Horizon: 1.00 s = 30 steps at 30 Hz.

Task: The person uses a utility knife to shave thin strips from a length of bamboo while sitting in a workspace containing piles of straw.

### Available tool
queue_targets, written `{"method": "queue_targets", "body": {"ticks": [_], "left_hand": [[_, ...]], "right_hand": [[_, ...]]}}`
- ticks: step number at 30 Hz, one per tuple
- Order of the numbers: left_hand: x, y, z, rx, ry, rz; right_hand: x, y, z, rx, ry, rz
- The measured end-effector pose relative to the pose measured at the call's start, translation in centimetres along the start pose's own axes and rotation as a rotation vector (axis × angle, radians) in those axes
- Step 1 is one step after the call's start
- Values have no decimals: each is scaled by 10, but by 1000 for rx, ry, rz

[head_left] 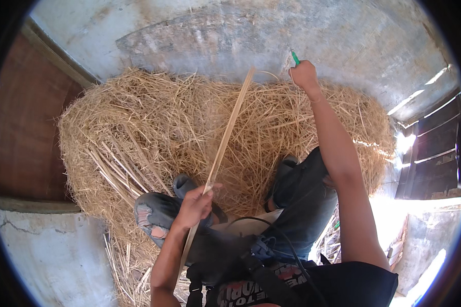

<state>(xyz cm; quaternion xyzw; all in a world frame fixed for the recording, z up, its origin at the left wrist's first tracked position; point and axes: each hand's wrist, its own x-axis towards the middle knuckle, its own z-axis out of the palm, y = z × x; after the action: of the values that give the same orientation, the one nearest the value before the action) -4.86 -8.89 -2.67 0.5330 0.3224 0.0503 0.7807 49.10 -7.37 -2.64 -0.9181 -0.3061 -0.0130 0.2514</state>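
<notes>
My left hand [195,205] is closed around a long, pale, flat strip that looks like split bamboo [230,125]. The strip slants up and away from my lap, and its lower end passes under my left wrist. Stretched far forward, near the wall, my right hand [305,75] is closed on a green-handled tool [295,57]. The tool's working end is too small to make out. Between the strip's far tip and my right hand, a thin curl of fibre [267,73] shows.
Shavings and straw-like strips [153,112] pile thickly around my bent legs [305,199]. Several longer strips [115,166] lie to the left. A grey wall [215,38] rises ahead, a brown panel [30,117] stands left, and dark slats [435,148] let in light at right.
</notes>
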Motion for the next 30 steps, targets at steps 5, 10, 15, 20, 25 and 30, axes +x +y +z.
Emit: {"method": "queue_targets", "body": {"ticks": [5,10,15,20,25,30], "left_hand": [[-1,0,-11,-142,-38,14],[8,7,-10,-174,-103,69],[12,11,-5,-125,-41,55],[15,11,-2,-101,3,43],[16,10,-3,-109,27,54],[17,8,-2,-140,66,13]], "right_hand": [[-56,-63,-41,290,-108,-201],[-111,-106,-56,193,-346,-305],[-164,-136,-30,29,-578,-467],[-211,-148,-11,4,-666,-595],[-235,-151,-1,-31,-743,-662],[-241,-151,1,7,-733,-671]]}}
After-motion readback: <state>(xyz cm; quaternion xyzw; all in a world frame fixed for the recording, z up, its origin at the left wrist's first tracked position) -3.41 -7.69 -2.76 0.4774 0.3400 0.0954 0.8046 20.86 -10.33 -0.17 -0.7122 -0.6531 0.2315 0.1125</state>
